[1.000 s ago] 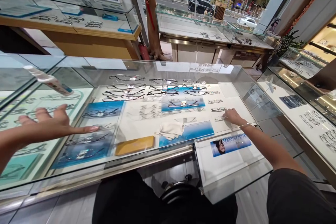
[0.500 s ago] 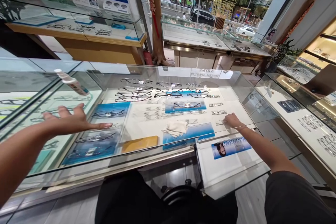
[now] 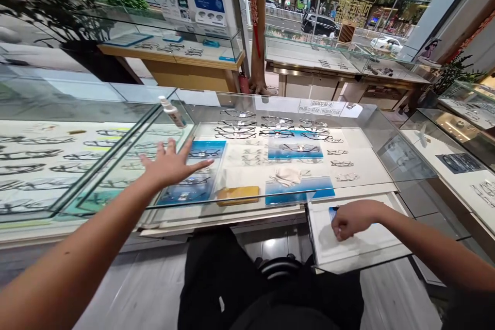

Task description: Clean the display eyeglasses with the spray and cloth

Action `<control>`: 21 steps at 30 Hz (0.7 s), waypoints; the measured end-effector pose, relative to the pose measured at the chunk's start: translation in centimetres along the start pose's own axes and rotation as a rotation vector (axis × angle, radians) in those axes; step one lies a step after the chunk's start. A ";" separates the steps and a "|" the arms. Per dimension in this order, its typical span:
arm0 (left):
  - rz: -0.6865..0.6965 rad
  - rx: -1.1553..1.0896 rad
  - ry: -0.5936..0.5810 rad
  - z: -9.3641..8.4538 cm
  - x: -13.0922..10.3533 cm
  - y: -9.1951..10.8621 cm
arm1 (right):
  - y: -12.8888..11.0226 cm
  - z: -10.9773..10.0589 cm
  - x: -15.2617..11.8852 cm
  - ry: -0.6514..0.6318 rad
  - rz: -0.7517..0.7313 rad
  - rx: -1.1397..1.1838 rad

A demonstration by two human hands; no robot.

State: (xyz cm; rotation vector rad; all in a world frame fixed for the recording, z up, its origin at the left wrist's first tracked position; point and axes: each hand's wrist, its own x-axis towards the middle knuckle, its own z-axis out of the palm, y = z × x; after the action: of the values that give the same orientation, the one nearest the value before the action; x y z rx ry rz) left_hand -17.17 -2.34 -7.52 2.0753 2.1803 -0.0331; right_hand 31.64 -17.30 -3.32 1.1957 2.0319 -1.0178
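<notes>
Go easy over the drawer (image 3: 328, 252): left hand (image 3: 167, 166) spread, empty; right hand (image 3: 358, 217), 4 o'clock, curled, can't tell if it's gripping anything.

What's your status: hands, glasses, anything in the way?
Left hand spread over showcase; right hand curled over drawer, hold unclear. Glasses laid out inside showcase. Bottle beyond left hand.

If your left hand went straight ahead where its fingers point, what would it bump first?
Probably the white spray bottle, just beyond the left hand, though depth is hard to judge.
</notes>
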 end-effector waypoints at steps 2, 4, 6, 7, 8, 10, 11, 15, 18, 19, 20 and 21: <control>0.015 -0.019 -0.017 -0.7 -1.0 1.1 | -3.6 -1.8 -1.3 0.186 -0.146 0.018; 0.045 -0.036 -0.023 -1.2 -1.5 1.9 | -6.1 -3.5 -1.9 0.400 -0.130 0.005; 0.058 -0.035 -0.030 -1.2 -2.0 2.3 | -7.2 -4.2 -1.9 0.430 -0.053 0.011; 0.067 -0.029 -0.032 -1.0 -2.4 2.4 | -7.2 -4.0 -1.8 0.411 0.000 0.008; 0.083 -0.021 -0.030 -0.7 -3.0 2.3 | -7.0 -3.5 -1.8 0.384 0.055 0.002; 0.165 -0.024 0.007 0.4 -5.0 2.1 | -5.8 -1.7 -2.1 0.351 0.149 -0.016; 0.220 -0.044 0.049 1.1 -6.5 1.9 | -5.0 -0.5 -2.4 0.338 0.168 0.003; 0.304 -0.308 0.337 5.6 -14.5 1.7 | -2.5 5.1 -4.0 0.446 0.069 0.308; 0.172 -0.768 0.437 11.2 -19.6 3.3 | -1.6 9.0 -4.1 0.671 0.116 0.488; 0.088 -0.981 0.385 13.4 -20.5 4.2 | -1.4 10.0 -3.8 0.757 0.141 0.506; -0.059 -1.225 0.272 15.5 -21.0 5.2 | -1.3 10.8 -3.6 0.861 0.146 0.504; -0.295 -1.491 0.113 17.4 -21.0 6.2 | -1.1 11.3 -3.3 0.981 0.145 0.492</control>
State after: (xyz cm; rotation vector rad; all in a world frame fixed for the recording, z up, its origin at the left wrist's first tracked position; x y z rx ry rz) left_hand -8.64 -24.67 -22.04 0.8735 1.5304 1.2395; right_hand 33.12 -28.58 -6.67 2.4259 2.3635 -0.9815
